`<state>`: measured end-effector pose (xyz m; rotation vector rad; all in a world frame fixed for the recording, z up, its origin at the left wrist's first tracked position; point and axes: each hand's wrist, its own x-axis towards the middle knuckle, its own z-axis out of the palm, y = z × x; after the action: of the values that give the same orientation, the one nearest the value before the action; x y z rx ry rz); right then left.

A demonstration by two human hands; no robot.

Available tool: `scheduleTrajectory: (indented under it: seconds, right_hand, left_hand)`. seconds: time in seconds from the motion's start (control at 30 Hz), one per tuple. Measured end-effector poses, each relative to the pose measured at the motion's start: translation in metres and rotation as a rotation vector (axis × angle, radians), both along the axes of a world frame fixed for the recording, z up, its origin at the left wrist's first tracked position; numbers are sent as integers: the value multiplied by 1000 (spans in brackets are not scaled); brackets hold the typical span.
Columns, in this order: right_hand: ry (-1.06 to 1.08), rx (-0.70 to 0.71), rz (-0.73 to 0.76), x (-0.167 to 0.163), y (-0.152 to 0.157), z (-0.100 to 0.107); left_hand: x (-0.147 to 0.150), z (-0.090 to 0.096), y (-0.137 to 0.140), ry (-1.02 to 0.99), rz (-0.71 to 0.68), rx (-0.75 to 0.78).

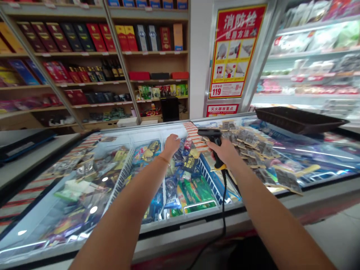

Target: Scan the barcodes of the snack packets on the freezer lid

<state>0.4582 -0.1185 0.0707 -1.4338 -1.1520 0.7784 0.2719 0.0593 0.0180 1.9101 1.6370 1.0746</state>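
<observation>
Freezer (323, 195) fills the floor before me, and plenty crowds its top. Loose packets (249, 137) lie heaped across the right-hand glass, too overlapped to count, some reaching the front edge. One black tray (298, 118) sits at the back right corner. Inside, two white wire dividers (209, 176) flank the middle section, with green packets (195, 191) near its front edge; the left forearm hides part of what lies there.

One scanner (209, 134) is above the freezer, right of its middle, the right hand (225, 150) clamped round its handle. One black cord (224, 202) hangs from it across the front edge. The left hand (171, 145), one band (163, 159) at its wrist, is over the middle section towards the back edge, fingers curled; I cannot tell whether they grip anything.

Beyond the back edge, shelves (157, 56) carry three flat boxes (159, 76) below six upright boxes (143, 37). Two red signs (233, 52) hang on the wall beside them.
</observation>
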Motion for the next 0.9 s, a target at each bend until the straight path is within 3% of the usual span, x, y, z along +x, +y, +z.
scheduleTrajectory:
  seconds: [0.13,0.3,0.5,0.67,0.77,0.9]
  right_hand:
    - [41,31,94,-49,16,-7]
    - [83,9,184,-102,27,-15]
    - [112,-2,186,-118,30,-38]
    - [70,-47,197,-106,26,-52]
    - [67,-64,176,-103,22,-50]
    - [57,-54,166,-104,21,-48]
  left_hand:
    - [-98,-7,-11,109,193,-26]
    - [-210,0,-40,234,452,-39]
    - [-312,3,-71,486,691,-11]
    - [-352,-4,-81,496,812,-101]
    - [-357,-6,-82,331,856,-227]
    - [-353,-3,-77,197,786,-281]
